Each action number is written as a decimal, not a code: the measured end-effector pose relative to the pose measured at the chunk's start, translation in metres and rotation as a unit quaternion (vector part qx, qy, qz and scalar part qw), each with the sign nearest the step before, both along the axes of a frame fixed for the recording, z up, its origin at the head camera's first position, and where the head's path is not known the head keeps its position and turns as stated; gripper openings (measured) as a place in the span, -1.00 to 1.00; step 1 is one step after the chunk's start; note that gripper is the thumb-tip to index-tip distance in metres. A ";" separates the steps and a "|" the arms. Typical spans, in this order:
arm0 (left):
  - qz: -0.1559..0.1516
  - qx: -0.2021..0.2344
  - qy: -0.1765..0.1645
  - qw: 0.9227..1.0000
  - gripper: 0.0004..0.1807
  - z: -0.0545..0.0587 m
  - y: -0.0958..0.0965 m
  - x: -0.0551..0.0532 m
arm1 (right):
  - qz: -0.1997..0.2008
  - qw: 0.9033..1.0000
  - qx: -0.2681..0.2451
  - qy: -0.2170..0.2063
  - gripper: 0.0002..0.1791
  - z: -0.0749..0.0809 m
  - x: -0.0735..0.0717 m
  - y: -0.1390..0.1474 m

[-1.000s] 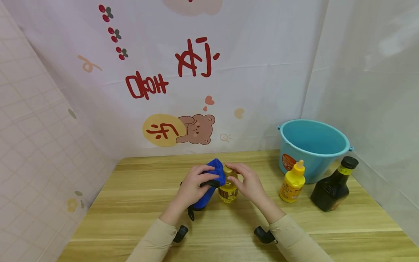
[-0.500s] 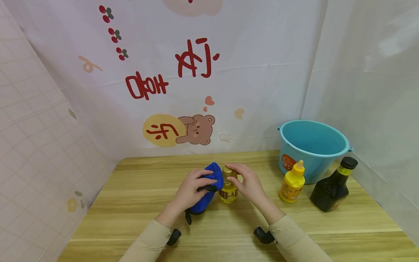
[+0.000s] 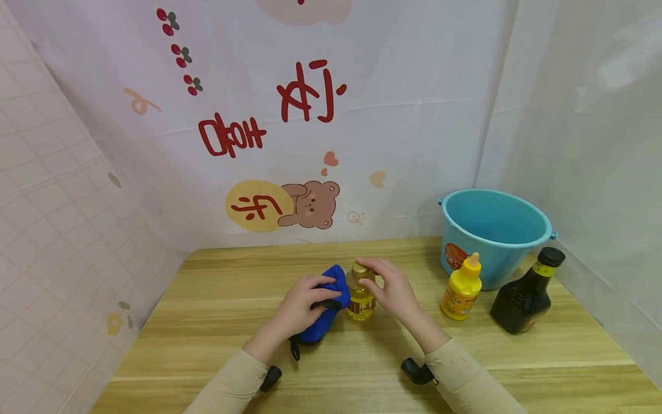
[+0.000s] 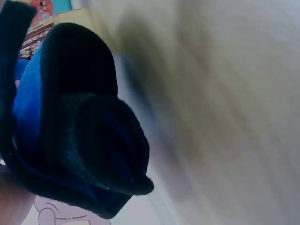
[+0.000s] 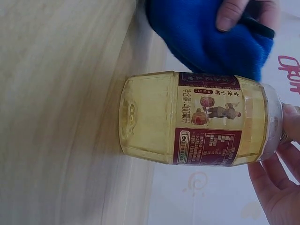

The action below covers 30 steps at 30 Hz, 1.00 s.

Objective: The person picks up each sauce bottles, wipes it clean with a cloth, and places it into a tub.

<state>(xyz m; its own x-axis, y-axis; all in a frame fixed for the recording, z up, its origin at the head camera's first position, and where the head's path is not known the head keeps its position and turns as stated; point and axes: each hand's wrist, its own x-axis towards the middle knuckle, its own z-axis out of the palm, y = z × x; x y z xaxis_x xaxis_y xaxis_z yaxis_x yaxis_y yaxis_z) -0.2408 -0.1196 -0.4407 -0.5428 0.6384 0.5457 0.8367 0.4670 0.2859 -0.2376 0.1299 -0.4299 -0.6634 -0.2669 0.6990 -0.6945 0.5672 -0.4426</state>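
Observation:
My right hand (image 3: 389, 284) grips the top of a small bottle of yellow cooking oil (image 3: 360, 307) by its neck and gold cap. The bottle stands upright on the wooden table, its printed label (image 5: 208, 119) facing the right wrist camera. A folded blue cloth (image 3: 322, 328) with black edging and a hanging loop is held in my left hand (image 3: 305, 305), fingers curled over its upper part. That cloth lies against the bottle's left side in the head view. Up close in the left wrist view, the cloth's dark edging (image 4: 79, 61) covers most of the hand.
On the right stand a yellow squeeze bottle (image 3: 462, 290) with a nozzle and a dark sauce bottle (image 3: 522, 302) with a black cap. Behind them is a light-blue bucket (image 3: 496, 253). A printed white curtain (image 3: 403, 144) hangs along the table's back edge.
My left hand and the blue cloth have moved down along the oil bottle's left side, slightly toward me and to the left. The right hand and bottle have stayed in place.

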 end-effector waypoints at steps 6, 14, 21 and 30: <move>0.003 -0.018 -0.009 1.000 -0.60 -0.003 0.000 0.000 | -0.002 1.000 -0.005 -0.006 -0.53 0.001 0.002 0.000; 0.011 -0.043 -0.034 0.998 -0.60 -0.004 0.000 0.003 | -0.005 1.000 0.002 -0.006 -0.51 0.001 0.002 0.000; 0.007 -0.090 -0.049 0.995 -0.63 -0.011 0.002 0.003 | -0.003 1.000 -0.002 -0.002 -0.52 0.002 0.003 -0.001; 0.016 -0.145 -0.063 0.987 -0.69 -0.013 0.006 0.001 | 0.000 1.000 -0.003 -0.007 -0.52 0.002 0.002 -0.002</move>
